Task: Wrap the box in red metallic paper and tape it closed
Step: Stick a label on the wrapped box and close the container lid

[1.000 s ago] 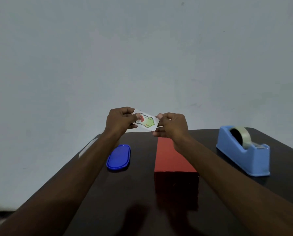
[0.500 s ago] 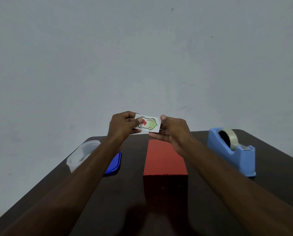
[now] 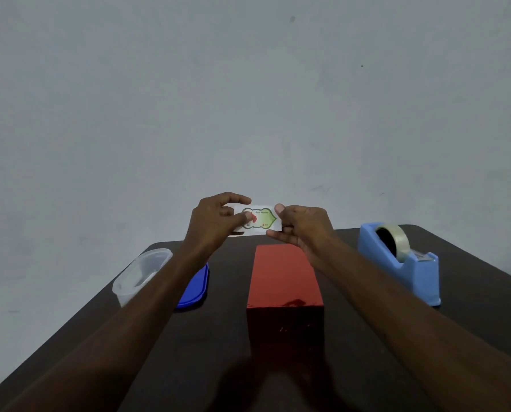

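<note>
Both hands hold a small printed card [image 3: 258, 220] up above the far end of the box: the left hand [image 3: 215, 221] pinches its left edge, the right hand [image 3: 303, 226] its right edge. The box [image 3: 284, 278], wrapped in red paper, lies on the dark tabletop [image 3: 352, 337] between a blue lid [image 3: 196, 288] and a blue tape dispenser [image 3: 403, 263]. A clear container [image 3: 141, 273] sits far left.

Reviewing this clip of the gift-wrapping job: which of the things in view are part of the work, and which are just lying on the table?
Part of the job:
- red wrapped box, standing on the table
- blue tape dispenser
- gift tag, pinched by the left hand and right hand

Just lying about:
- clear plastic container
- blue lid
</note>
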The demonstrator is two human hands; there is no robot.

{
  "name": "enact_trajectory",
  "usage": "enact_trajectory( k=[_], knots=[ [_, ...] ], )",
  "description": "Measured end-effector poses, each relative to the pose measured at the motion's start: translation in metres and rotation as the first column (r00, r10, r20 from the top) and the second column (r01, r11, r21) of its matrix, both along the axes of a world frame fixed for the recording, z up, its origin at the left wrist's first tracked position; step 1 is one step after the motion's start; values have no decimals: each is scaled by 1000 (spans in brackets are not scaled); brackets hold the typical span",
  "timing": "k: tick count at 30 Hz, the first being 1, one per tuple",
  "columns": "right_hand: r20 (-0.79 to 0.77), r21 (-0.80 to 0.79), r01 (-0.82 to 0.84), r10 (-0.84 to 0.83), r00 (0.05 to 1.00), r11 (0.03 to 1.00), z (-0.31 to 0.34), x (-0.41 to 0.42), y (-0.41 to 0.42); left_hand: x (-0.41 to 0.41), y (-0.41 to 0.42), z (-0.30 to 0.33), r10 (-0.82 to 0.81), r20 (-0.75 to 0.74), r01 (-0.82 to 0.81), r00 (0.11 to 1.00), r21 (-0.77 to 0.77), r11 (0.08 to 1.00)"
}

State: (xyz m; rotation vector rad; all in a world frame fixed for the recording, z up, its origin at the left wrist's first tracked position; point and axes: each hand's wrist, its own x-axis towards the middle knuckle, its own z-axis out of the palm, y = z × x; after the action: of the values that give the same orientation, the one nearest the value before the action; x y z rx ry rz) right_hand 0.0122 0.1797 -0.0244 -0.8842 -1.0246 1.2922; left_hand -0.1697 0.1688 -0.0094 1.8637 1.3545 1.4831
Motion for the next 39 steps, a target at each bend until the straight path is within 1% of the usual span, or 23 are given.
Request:
enact_trajectory(
  k=[2,4,7,9,13,16,19,22,24,26,28,30,32,34,39],
  knots=[
    [72,39,24,-26,997,999,0,1,1,1,-1,2,43,-149,-29,988,99,995],
    [152,96,37,-52,987,995,0,1,0,5,-3,6,12,-215,16,977,131,991],
    [257,203,56,-109,960,978,-1,1,-2,13,-5,11,-6,-245,39,969,129,991],
    [275,257,60,-133,952,965,-1,2,-3,17,-5,13,-7,-219,37,976,135,990],
    [229,240,44,-101,968,970,0,6,0,17,-8,11,-31,-122,44,992,106,993],
    [183,215,47,-88,979,975,2,8,0,17,-9,10,-57,-80,63,995,74,995],
    [129,201,122,-150,980,972,4,8,-1,18,-10,11,-78,-69,83,995,74,994],
    [94,163,201,-218,971,966,5,6,-1,20,-12,10,-92,-80,100,993,105,989],
    [75,94,161,-169,983,982,8,5,-2,21,-12,10,-82,-93,94,992,139,986],
    [7,11,78,-78,997,997,11,6,-5,20,-13,9,-76,-83,90,994,167,982],
    [-24,-28,55,-56,998,998,13,9,-5,19,-13,9,-75,-82,89,994,192,977],
    [-50,-26,16,-17,999,1000,13,10,-6,20,-14,8,-71,-90,89,993,214,973],
    [-113,-15,-51,49,992,999,14,10,-7,22,-15,6,-64,-86,83,994,235,968],
    [-154,-11,-76,74,985,997,15,9,-7,24,-16,6,-60,-75,77,995,248,966],
    [-177,32,-147,150,973,989,16,10,-8,25,-16,6,-88,-57,99,994,242,965]
  ],
)
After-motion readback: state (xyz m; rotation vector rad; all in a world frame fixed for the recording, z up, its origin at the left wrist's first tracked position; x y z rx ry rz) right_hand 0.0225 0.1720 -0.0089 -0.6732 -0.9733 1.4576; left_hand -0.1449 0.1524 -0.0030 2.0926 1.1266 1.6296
